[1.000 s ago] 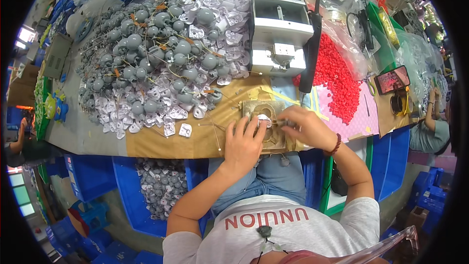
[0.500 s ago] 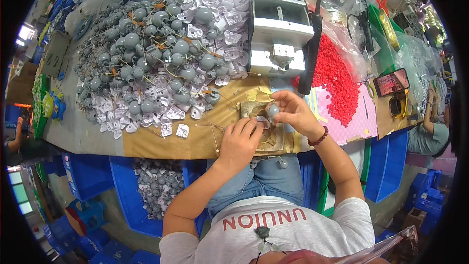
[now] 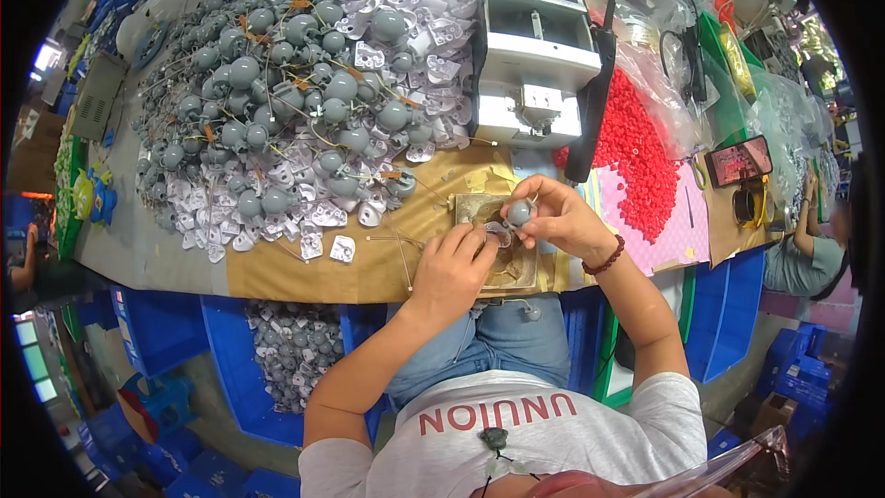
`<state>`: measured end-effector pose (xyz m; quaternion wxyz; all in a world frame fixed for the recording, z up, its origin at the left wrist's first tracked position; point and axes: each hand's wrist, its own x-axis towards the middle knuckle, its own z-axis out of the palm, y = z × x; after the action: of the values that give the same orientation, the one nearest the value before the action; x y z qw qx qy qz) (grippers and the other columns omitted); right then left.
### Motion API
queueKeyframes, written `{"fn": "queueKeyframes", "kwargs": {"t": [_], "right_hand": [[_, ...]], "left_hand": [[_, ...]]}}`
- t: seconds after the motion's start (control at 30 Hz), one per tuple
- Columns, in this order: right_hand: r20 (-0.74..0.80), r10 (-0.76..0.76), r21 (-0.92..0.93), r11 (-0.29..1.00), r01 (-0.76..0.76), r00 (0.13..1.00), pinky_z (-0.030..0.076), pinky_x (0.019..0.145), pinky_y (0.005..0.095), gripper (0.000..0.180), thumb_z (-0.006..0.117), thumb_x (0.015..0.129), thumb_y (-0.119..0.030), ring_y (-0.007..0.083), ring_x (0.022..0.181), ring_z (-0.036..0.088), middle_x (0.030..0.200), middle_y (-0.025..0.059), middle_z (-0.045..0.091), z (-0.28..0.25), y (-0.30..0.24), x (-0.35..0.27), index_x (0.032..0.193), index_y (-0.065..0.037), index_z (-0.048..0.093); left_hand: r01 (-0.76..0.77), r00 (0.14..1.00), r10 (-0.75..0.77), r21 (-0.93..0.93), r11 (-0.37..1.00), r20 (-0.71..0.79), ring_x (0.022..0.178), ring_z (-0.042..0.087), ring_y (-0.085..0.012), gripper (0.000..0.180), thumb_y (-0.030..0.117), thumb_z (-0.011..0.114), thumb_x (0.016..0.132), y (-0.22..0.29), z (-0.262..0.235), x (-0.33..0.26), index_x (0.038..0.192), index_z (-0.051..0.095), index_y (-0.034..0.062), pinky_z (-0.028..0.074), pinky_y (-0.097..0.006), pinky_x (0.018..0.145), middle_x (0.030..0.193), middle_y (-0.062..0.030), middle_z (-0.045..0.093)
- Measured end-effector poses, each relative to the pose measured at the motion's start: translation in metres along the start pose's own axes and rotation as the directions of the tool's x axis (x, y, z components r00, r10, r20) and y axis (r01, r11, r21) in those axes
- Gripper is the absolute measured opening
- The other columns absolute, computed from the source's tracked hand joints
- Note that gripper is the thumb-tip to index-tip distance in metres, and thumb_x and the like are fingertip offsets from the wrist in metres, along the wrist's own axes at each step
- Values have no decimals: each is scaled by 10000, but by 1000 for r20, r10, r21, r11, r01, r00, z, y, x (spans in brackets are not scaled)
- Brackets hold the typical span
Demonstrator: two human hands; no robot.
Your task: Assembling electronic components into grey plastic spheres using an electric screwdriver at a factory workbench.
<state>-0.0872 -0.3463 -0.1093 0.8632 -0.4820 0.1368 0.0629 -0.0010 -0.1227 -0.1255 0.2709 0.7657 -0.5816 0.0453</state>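
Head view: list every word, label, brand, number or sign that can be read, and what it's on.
Grey shirt: large red capitals, upside down in view; legible, wording not copied here.
Phone screen: too small to read.
White machine: any marking too small to read.

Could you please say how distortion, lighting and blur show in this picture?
Head view: the table edge curves toward the dark picture rim; head view: gray balls catch small highlights; head view: left hand and right hand show little motion blur.
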Motion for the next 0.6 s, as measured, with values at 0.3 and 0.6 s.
{"fn": "queueKeyframes", "kwargs": {"t": [0.3,0.6], "right_hand": [[-54,-138,-782,622,45,989,553,669,310,345,831,846,-151,154,741,694,857,85,720,10,0,-1,1117,9,689],[-22,-268,-947,315,66,963,538,685,378,418,836,816,-320,290,739,672,820,123,681,21,-2,-1,1024,-3,660]], "left_hand": [[3,1000,-2,-55,998,22,1161,605,-289,369,83,721,772,-6,0,-2,1140,711,71,494,-417,900,1192,-94,655],[-20,1000,21,-59,998,7,1134,607,-294,348,87,723,758,-5,1,2,1105,696,73,496,-431,890,1177,-97,650]]}}
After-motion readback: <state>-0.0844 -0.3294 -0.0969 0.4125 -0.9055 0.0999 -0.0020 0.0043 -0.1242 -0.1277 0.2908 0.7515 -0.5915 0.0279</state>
